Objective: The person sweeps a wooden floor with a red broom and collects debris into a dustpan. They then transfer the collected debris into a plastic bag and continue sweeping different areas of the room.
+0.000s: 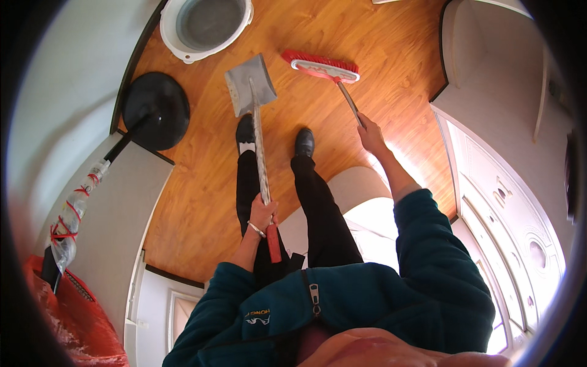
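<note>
My left hand (263, 214) is closed round the long handle of a grey metal dustpan (251, 85), just above its red grip. The dustpan's flat scoop is on or close to the wooden floor ahead of my feet. In my right hand (371, 133) is the thin handle of a broom (324, 67), reaching forward to the right. Its red bristles face away from me, and its head is to the right of the scoop, apart from it. Whether anything lies in the scoop is too small to tell.
A white bucket (247, 18) with a grey inside stands at the far left. Below it a round black base (156, 111) carries a pole wrapped in plastic and red ties, near a red bag (79, 318). White panelled doors (507, 202) are on the right.
</note>
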Tool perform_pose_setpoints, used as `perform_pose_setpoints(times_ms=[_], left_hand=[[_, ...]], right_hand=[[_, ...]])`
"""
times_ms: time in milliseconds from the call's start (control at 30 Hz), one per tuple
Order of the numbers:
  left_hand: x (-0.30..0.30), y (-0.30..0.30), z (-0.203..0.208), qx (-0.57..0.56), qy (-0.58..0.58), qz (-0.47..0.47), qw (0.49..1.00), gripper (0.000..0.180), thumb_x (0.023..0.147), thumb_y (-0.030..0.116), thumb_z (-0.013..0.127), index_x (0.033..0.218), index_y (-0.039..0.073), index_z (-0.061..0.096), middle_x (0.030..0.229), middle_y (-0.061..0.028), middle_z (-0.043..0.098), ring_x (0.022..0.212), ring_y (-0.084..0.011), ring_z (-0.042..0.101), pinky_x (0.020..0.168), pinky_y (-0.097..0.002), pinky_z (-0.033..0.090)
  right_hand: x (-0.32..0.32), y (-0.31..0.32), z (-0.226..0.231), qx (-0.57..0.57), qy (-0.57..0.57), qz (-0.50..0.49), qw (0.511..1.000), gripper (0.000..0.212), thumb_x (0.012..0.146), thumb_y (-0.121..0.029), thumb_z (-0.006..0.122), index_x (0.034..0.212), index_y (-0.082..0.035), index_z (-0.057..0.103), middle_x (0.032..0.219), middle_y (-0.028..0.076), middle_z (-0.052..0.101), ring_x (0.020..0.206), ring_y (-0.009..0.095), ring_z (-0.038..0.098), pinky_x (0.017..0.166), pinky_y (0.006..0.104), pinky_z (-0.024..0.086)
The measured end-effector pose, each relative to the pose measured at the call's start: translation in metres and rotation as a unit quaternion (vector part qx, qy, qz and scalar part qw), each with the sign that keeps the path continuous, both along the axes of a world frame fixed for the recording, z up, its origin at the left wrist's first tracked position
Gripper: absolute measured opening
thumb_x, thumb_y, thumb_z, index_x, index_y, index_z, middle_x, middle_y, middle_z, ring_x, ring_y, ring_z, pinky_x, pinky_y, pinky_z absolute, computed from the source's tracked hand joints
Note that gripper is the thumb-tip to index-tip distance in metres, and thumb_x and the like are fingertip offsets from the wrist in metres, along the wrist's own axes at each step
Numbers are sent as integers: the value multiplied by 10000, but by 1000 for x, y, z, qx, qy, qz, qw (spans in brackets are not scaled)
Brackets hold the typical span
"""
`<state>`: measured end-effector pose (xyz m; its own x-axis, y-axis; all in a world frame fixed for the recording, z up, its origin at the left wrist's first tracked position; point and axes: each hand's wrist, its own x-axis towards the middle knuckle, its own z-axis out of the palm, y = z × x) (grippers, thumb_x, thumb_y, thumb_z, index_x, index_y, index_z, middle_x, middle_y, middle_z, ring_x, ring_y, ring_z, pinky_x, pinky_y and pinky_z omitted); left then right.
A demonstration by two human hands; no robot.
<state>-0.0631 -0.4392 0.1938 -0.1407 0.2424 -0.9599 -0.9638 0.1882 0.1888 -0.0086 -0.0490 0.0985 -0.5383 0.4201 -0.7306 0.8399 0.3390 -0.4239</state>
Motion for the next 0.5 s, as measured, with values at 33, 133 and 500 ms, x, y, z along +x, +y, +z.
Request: perform_pose_setpoints(times_ms=[33, 133, 500], left_hand=[[0, -2, -1, 3, 0, 11, 1000, 182, 803, 32, 553, 877, 51, 388, 522, -50, 449, 328, -149, 455, 295, -297, 399], [1, -6, -3, -10, -5, 26, 1000, 178, 802, 32, 550, 876, 49, 389, 522, -52, 450, 328, -150, 452, 295, -298, 400], [1, -16, 1, -8, -2, 23, 1000, 183, 794, 9, 540, 884, 37, 383, 518, -51, 450, 329, -152, 452, 296, -301, 399]], right_hand=[[-9, -1, 3, 16, 38, 14, 999, 483, 862, -132, 480, 1343, -117, 445, 1038, 250, 612, 959, 391, 594, 821, 427, 471], [-64, 2, -4, 54, 113, 28, 992, 470, 843, -116, 484, 1312, -92, 472, 1023, 246, 613, 944, 385, 599, 802, 422, 471], [-253, -62, -78, 152, 9, 102, 983, 439, 841, -129, 464, 1275, -185, 498, 1026, 219, 627, 958, 401, 602, 798, 487, 482]])
